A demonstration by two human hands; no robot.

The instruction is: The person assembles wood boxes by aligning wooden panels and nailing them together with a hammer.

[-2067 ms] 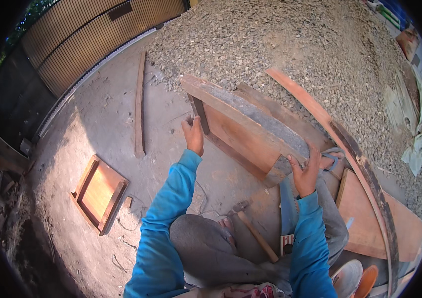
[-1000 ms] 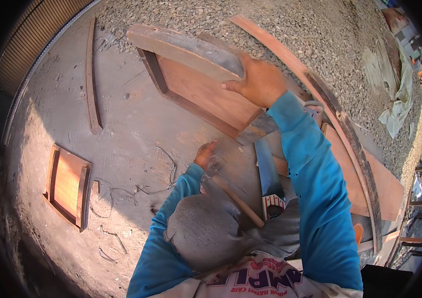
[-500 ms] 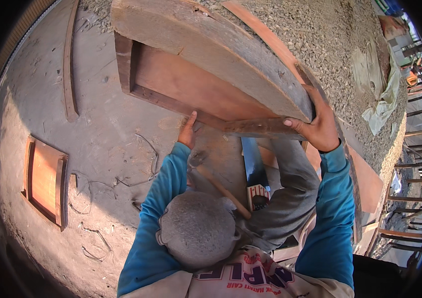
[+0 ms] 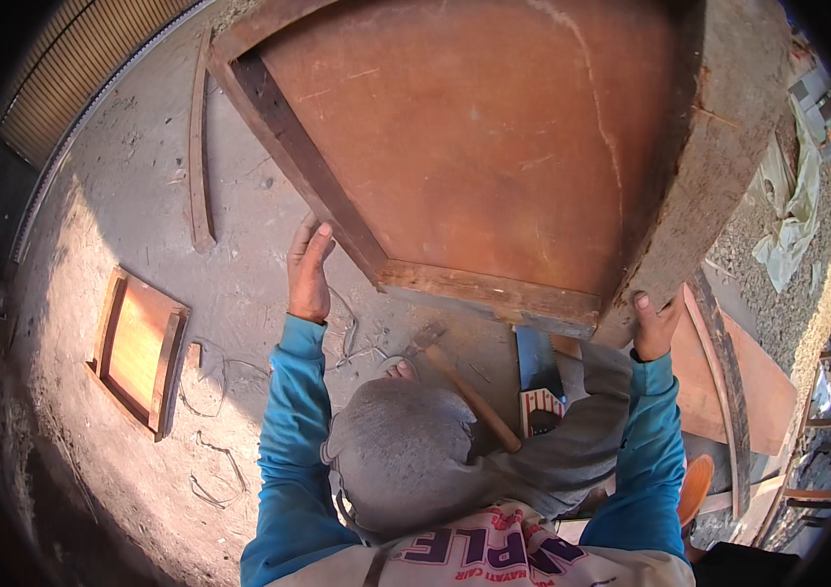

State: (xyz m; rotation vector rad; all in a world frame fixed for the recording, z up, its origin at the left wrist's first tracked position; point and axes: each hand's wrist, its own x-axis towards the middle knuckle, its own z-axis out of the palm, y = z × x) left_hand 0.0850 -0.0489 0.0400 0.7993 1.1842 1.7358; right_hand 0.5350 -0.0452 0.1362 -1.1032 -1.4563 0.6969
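A large framed plywood formwork panel (image 4: 474, 147) is held up tilted in front of me, its brown sheet facing me inside thick timber edges. My left hand (image 4: 309, 279) is at its left timber edge, thumb raised and fingers partly hidden against the wood. The lower right corner is gripped by my right hand (image 4: 657, 323), whose fingers are partly out of sight behind the thick board. Below the panel, a hammer (image 4: 474, 396) with a wooden handle leans by my grey-trousered knee. Beside it lies a handsaw (image 4: 538, 367), partly covered by the panel.
A small framed panel (image 4: 137, 352) lies on the ground at left, near loose wires (image 4: 220, 470). A long timber strip (image 4: 199, 147) lies farther off. Gravel (image 4: 797, 313), a plastic sheet (image 4: 792, 215), plywood pieces (image 4: 758, 391) and a curved batten (image 4: 724, 391) are at right.
The formwork panel has been turned and raised, so its plywood face now shows widely. My left hand has moved left along its edge; my right hand has shifted lower at the corner.
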